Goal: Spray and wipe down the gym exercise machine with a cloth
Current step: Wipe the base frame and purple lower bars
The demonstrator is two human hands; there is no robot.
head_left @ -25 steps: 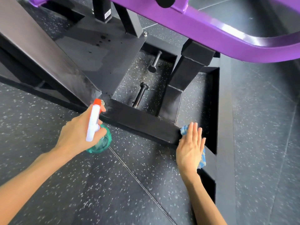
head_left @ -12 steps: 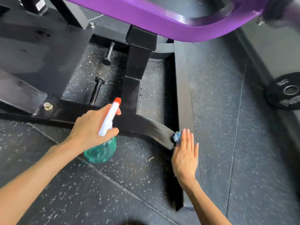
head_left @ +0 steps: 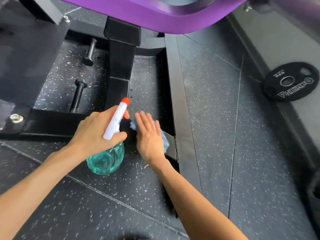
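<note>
The exercise machine has a black steel base frame (head_left: pixel 174 87) on the floor and a purple upper frame (head_left: pixel 155 14) across the top. My left hand (head_left: pixel 97 130) grips a spray bottle (head_left: pixel 107 158) with a teal body, white head and orange nozzle, just in front of the low cross bar (head_left: pixel 52 122). My right hand (head_left: pixel 149 137) lies flat, fingers together, pressing a blue cloth (head_left: pixel 164 139) onto the right end of that bar near the corner. Most of the cloth is hidden under the palm.
Two black pegs (head_left: pixel 90 51) stick out inside the frame over the speckled rubber floor (head_left: pixel 216 118). A black upright post (head_left: pixel 121 54) rises in the middle. A black weight plate (head_left: pixel 290 82) lies by the wall at right. A bolt (head_left: pixel 16 117) sits at the left.
My right hand slid the cloth leftward along the cross bar toward the bottle. My view shifted, and both hands are closer together than before.
</note>
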